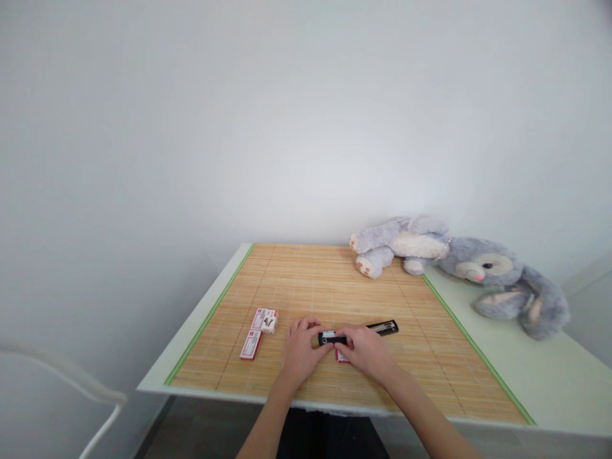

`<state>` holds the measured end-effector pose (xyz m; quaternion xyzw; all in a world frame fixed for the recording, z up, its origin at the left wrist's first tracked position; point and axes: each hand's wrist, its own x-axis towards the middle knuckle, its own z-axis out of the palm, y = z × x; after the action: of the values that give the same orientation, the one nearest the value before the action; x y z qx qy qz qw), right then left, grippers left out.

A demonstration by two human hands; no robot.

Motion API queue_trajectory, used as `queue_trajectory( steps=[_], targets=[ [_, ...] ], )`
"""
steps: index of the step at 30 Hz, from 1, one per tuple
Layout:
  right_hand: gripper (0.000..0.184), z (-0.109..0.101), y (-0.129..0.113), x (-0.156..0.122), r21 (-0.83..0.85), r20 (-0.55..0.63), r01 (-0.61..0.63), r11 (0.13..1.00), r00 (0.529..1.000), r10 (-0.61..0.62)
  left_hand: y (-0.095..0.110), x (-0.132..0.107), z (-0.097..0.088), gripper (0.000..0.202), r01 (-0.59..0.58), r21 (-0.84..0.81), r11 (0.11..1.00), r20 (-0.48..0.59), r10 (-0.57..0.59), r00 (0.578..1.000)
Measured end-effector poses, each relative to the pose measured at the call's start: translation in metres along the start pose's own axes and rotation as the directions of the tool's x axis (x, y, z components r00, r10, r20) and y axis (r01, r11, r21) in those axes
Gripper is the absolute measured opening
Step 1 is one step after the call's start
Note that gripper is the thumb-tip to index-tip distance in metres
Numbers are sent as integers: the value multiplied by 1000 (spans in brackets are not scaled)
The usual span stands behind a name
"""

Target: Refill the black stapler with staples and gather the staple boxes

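A: Starting with the left hand (300, 350), at the lower centre of the frame: how far open?

B: Barely. Gripping the left end of a black stapler (333, 340) between thumb and fingers, with only the stapler's width separating the tips.

A: And with the right hand (371, 352)?

B: Reaching in from the lower right, also closed to a pinch, with fingers on the stapler beside the silvery strip. Can't tell whether also touching anything smaller there.

A: Now on to the stapler: lying where, and pointing which way?

B: Held low in the frame, just right of centre. Apparently opened out, though hidden at mid-length by the right hand. Stretched lengthwise across the frame, climbing slightly toward the right. Pointing left with the dark end in the left fingers, and right with the metal-lined end, poking out beyond the right hand.

A: Anything close by?

B: See a red-edged box (343, 357) just below the stapler, partly covered by the right hand. Find more small boxes (251, 345) at lower left, on a bamboo mat (306, 280) spread over the white table (540, 377). Add a grey plush rabbit (461, 252) on its side at right.
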<state>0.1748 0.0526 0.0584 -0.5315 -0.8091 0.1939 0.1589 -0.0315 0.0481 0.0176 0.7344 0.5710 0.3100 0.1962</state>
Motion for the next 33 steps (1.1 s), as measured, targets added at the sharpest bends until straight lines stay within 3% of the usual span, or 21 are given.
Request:
queue_trajectory(
  steps=[3,5,9,12,17,20,26,33],
  targets=[
    [27,-10,15,-7,30,-39,-20,999,999,22,-1,0,0,33,-8,-2,1000,-7,8,1000],
    [38,-20,38,-16,67,-136,-87,994,986,96,-1,0,0,33,-7,-3,1000,-8,7,1000],
    [55,-37,88,-36,166,-363,-251,953,883,296,-1,0,0,35,1,-6,1000,2,-1,1000],
    [62,-37,103,-43,276,-358,-260,925,866,350,-2,0,1,34,-2,-8,1000,3,2,1000],
    [57,-33,79,-29,448,-321,-106,888,908,270,-3,0,1,34,-4,-4,1000,7,4,1000],
    [49,-39,56,-14,441,-288,-30,897,942,174,-3,0,0,34,-13,-8,1000,10,13,1000],
    [31,-45,11,12,90,-142,0,996,990,13,-3,1,1,33,-2,-10,1000,13,2,1000],
    [31,-34,-20,28,-166,16,30,986,999,-28,-4,1,3,35,-3,-6,1000,8,3,1000]
  ],
)
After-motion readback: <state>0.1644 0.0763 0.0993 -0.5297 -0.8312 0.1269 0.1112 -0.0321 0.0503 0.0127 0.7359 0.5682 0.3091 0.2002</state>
